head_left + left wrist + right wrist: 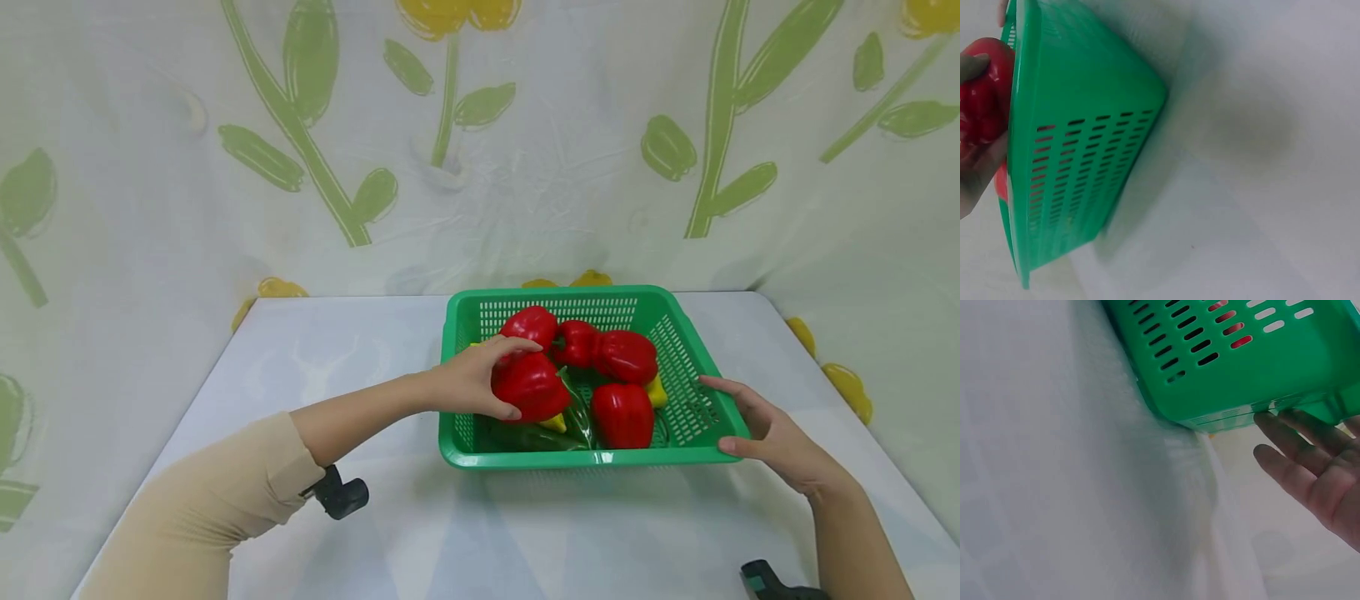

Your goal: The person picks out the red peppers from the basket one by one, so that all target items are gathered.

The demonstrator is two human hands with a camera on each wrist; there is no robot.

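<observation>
My left hand (476, 379) grips a glossy red bell pepper (531, 387) above the left part of a green plastic basket (577, 459). The thumb is at its lower edge and the fingers reach over its top. In the left wrist view, the same red bell pepper (988, 90) shows just past the basket rim. My right hand (772, 433) holds the basket's front right corner, thumb and index finger on the rim. The right wrist view shows its other fingers (1294, 440) against the outer wall below.
Inside the basket lie more red bell peppers (624, 415), long green peppers (536, 436) and a yellow piece (657, 392), partly covered. The basket stands on a white-covered table (352, 350). Behind it hangs a flower-patterned sheet (555, 183). Black wrist devices (341, 493) are on both arms.
</observation>
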